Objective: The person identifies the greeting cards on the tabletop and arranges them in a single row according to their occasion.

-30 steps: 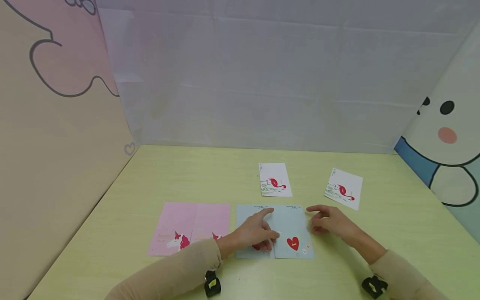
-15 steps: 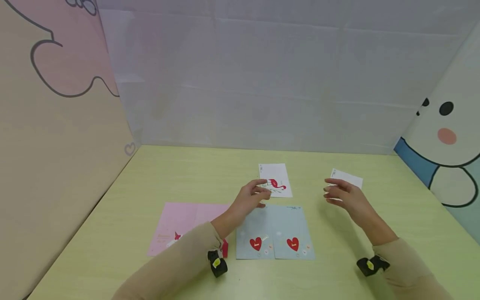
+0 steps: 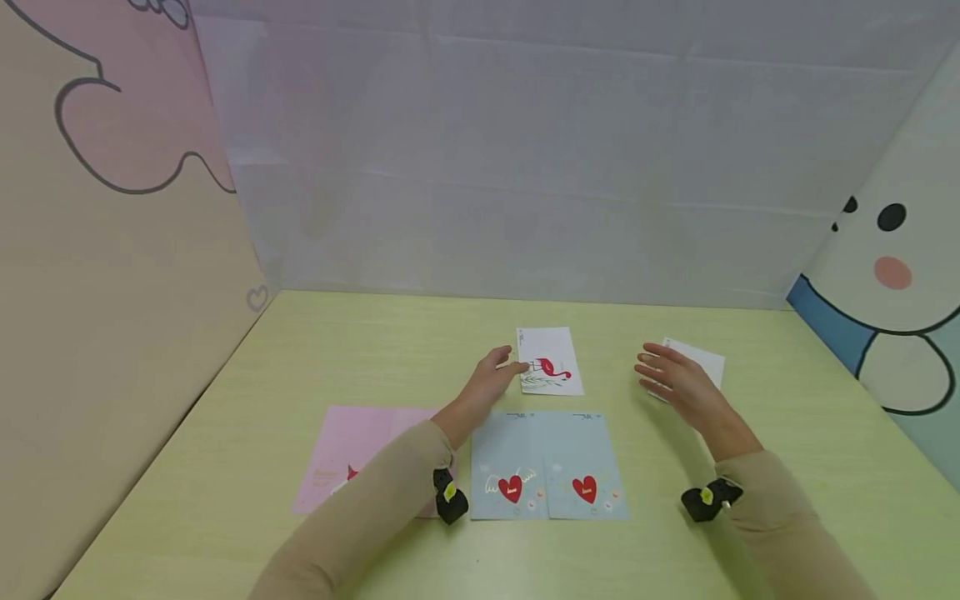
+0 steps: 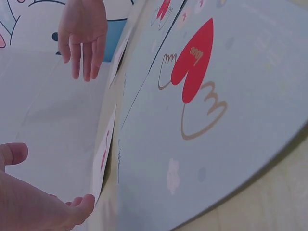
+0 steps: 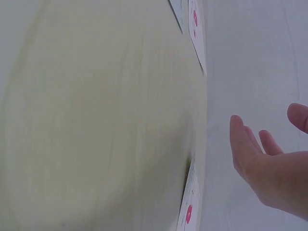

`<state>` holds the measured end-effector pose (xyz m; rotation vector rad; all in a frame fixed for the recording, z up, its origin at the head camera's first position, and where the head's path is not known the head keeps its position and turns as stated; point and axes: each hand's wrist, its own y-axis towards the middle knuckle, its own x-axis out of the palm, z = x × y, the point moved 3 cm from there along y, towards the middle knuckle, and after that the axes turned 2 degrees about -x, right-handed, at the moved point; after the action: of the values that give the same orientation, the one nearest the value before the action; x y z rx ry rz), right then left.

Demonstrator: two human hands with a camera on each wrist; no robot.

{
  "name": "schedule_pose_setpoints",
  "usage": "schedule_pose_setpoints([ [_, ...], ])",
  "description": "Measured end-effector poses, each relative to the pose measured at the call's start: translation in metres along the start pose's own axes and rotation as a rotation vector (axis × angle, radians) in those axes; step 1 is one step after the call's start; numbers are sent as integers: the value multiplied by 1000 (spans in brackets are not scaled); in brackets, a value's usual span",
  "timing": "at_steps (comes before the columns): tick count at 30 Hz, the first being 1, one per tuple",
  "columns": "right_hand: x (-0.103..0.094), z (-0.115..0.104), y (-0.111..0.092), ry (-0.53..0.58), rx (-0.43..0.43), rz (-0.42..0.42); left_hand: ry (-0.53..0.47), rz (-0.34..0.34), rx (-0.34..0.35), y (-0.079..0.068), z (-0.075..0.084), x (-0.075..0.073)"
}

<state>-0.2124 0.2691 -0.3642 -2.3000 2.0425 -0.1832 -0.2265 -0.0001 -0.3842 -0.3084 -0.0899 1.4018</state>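
My left hand [image 3: 483, 387] reaches to the left edge of a white flamingo card [image 3: 551, 358], its fingers extended and holding nothing. In the left wrist view its thumb and fingers are spread apart beside that card. My right hand [image 3: 682, 387] hovers over a second white flamingo card [image 3: 701, 358] and hides most of it. Its fingers are loosely extended with nothing between them, as the right wrist view also shows. In front lie two light blue heart cards, the left heart card [image 3: 506, 454] and the right heart card [image 3: 588, 450], side by side.
Pink unicorn cards [image 3: 337, 450] lie to the left, partly covered by my left sleeve. The pale yellow table [image 3: 390, 350] ends at a white sheet backdrop [image 3: 487, 167]. Printed panels stand at both sides. A black strap device sits at each wrist.
Both hands have left the blue heart cards and moved away from me to the flamingo cards. The left hand's fingers have straightened from pointing. The cards have stayed where they were.
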Motion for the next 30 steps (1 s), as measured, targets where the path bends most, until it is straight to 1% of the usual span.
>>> schedule_pose_setpoints([
  [4,7,5,9,-5,63,-18,-8,-8,-23,4,-3,1],
  [10,18,10,16,59,116,-70,-31,-9,-45,9,-6,4],
  [13,21,11,20,97,143,-76,-20,0,-47,11,-6,4],
  [16,25,13,23,104,159,-88,-23,4,-51,12,-6,5],
  [19,29,13,26,79,165,-116,-42,5,-63,13,-6,7],
  [23,35,13,29,29,174,-148,-60,5,-62,14,-5,10],
  [28,41,13,33,-5,207,-147,-47,15,-55,15,-4,14],
  [30,43,13,34,-1,218,-141,-38,22,-57,16,-4,16],
])
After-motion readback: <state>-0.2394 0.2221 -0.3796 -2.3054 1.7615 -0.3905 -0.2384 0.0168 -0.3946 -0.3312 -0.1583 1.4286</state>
